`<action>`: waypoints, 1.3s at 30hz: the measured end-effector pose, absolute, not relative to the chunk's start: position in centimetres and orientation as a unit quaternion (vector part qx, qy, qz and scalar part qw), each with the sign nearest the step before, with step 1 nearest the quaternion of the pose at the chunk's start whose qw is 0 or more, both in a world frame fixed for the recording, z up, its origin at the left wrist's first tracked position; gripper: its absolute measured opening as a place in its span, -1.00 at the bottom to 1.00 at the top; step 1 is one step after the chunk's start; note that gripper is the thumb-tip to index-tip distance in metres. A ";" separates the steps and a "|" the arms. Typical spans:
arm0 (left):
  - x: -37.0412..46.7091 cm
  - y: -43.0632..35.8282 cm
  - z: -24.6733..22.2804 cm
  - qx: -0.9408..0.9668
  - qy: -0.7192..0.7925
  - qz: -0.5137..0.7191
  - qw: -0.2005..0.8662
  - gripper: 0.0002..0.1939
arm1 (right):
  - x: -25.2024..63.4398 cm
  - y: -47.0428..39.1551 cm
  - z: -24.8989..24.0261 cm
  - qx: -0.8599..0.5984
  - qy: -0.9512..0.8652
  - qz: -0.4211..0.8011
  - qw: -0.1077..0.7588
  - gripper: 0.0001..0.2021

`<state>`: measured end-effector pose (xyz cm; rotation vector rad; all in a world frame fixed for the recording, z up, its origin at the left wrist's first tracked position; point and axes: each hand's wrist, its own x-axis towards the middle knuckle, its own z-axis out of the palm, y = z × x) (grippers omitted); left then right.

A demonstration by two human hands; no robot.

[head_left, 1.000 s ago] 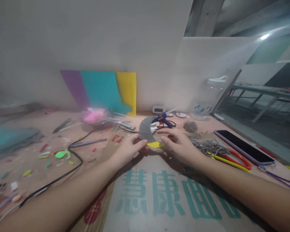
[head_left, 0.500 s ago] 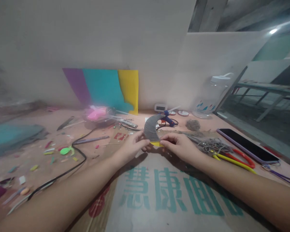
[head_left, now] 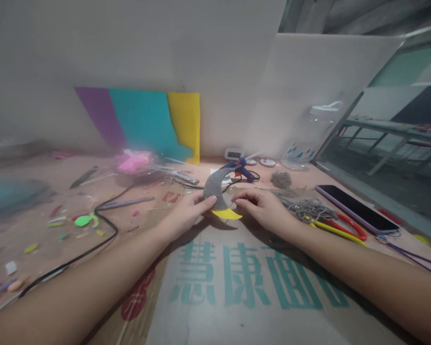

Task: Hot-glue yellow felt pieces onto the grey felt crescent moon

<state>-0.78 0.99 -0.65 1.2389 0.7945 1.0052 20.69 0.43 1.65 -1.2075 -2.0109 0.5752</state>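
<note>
A crescent, wrapped in grey strand with a bare yellow tip at its lower right, is held above a printed cardboard sheet. My left hand pinches its lower left side between thumb and fingers. Just right of the crescent, my right hand has thumb and index finger pressed together; what they hold is too small to make out. Behind the crescent lies a blue glue gun. A tangle of grey strand sits beyond my right wrist, near red and yellow handles.
A phone lies at the right, with a clear bottle behind it. A black cable, a pen and clay scraps are at the left. A coloured sheet leans on the wall.
My right hand has come off the crescent's yellow tip and moved slightly right. The crescent has tilted, showing more yellow. The whole view has shifted a little.
</note>
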 end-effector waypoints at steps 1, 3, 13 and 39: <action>-0.9 0.9 -0.6 0.540 0.348 0.429 0.635 -0.62 | 20.8 0.6 1.6 -0.470 -0.779 0.215 0.355 -0.85; -1.0 0.9 -0.5 0.550 0.349 0.419 0.633 -0.62 | 21.2 1.0 1.6 -0.473 -0.781 0.209 0.351 -0.83; -0.9 1.3 -1.0 0.567 0.358 0.437 0.600 -0.63 | 21.3 0.4 4.0 -0.471 -0.690 0.285 0.470 -0.75; -1.5 1.7 0.1 0.500 0.346 0.452 0.653 -0.58 | 24.0 0.8 6.2 -0.432 -0.726 0.521 0.122 -0.42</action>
